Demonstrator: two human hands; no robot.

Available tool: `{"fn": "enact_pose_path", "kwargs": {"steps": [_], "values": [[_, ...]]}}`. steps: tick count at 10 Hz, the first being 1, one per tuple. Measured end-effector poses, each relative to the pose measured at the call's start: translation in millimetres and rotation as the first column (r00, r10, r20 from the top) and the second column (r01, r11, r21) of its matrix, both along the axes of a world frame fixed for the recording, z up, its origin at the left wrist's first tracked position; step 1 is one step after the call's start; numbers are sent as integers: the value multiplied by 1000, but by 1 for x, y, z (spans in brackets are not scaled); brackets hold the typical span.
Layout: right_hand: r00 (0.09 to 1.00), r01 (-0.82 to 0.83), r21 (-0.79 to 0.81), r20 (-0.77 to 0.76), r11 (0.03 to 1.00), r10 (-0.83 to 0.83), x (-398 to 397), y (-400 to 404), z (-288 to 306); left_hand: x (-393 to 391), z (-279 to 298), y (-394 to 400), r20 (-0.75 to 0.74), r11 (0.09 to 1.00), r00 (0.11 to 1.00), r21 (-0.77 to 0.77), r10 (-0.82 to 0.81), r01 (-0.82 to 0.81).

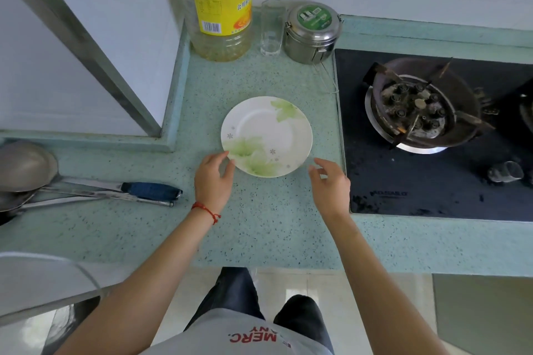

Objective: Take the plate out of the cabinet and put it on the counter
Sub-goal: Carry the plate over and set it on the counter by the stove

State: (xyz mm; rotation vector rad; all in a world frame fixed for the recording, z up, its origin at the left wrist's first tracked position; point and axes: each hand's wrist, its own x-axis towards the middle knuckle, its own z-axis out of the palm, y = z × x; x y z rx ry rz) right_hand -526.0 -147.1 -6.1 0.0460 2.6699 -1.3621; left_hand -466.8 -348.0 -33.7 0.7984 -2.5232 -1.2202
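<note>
A white plate (266, 135) with green leaf prints lies flat on the speckled green counter (259, 225), left of the stove. My left hand (213, 181) sits at the plate's near-left rim, fingers curled and just touching or very close to the edge. My right hand (330, 181) hovers a little off the plate's near-right rim, fingers apart and holding nothing. No cabinet interior shows in this view.
A big oil bottle (220, 6), a clear glass (271, 29) and a steel canister (313, 33) stand at the back. A black gas stove (432, 135) fills the right. A knife (150, 190) and metal bowls (24, 164) lie at left.
</note>
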Motion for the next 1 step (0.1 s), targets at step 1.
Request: {"fn": "enact_pose_path", "kwargs": {"steps": [1], "values": [[998, -59, 33, -34, 998, 60, 16, 13, -1, 17, 2, 15, -6, 996, 999, -70, -49, 48]]}}
